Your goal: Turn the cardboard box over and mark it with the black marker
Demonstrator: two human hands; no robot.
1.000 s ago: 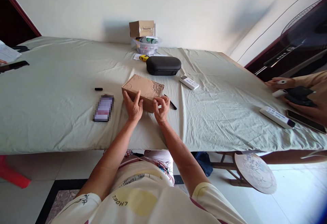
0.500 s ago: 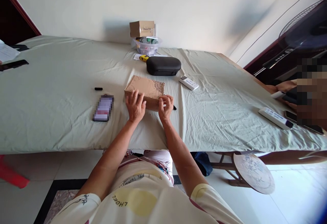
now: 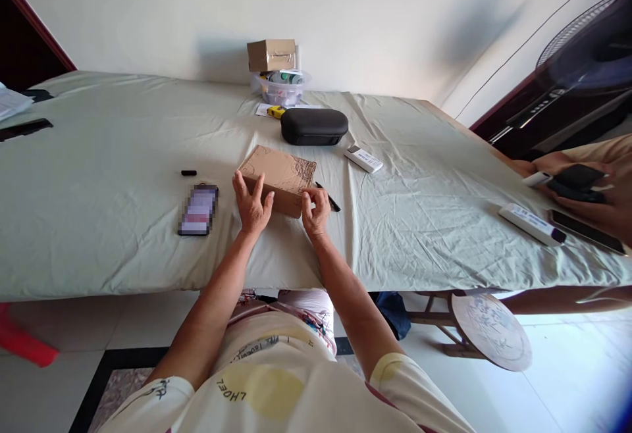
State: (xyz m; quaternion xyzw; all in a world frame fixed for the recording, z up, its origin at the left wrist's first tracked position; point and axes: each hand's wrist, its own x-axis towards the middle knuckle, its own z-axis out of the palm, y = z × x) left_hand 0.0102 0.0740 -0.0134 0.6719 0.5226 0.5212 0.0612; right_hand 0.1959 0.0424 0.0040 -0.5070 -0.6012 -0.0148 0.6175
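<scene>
1. Leftmost, on a pale green tablecloth [image 3: 123, 143]: white papers [image 3: 12, 102] at the far side, with a dark flat object [image 3: 24, 130] just nearer.
2. Left of centre: a small black cap [image 3: 188, 172], and just nearer, a smartphone [image 3: 198, 210] lying flat, screen up.
3. Then, at the near side: left hand [image 3: 253, 210], fingers spread and slightly bent, touching the left part of a cardboard box at its near top edge; not closed around anything.
4. Mid-table, between both hands: the cardboard box [image 3: 279, 168], flat on the cloth, with dark line drawings on top. Farther off, by the wall: a smaller carton [image 3: 272, 56] atop a clear plastic tub [image 3: 282, 94], with a yellow tool [image 3: 276, 111] in front.
5. At the box's near right corner: right hand [image 3: 316, 212], fingers curled, thumb and forefinger close together; cannot tell of anything pinched there.
6. Beyond: a black zip case [image 3: 315, 126]. Just right of the right hand: a black pen [image 3: 332, 201]; farther right, a white device [image 3: 364, 159].
7. At the right edge: another person's hands [image 3: 595, 211] around a black object [image 3: 577, 179], near a longer white device [image 3: 528, 222].
</scene>
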